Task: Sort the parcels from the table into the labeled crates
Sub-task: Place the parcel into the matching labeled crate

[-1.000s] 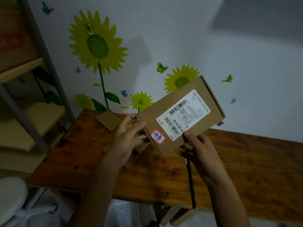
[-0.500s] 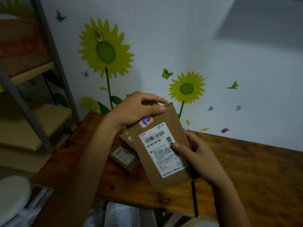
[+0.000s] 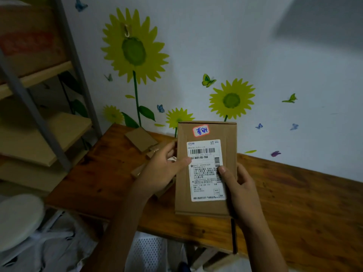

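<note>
The left hand has come down to hold the box's side, and the right hand grips the other side. The box is now straight, above the table, label facing up. I think they are reading it to pick a crate.

Readable marks on the held parcel

The white shipping label on the cardboard parcel carries barcodes and the code "61-W01-95-760", its first character hidden under a thumb; the small Chinese print below is too fine to read. Above the label, a red-bordered sticker has blue handwritten characters, not legible.
</note>
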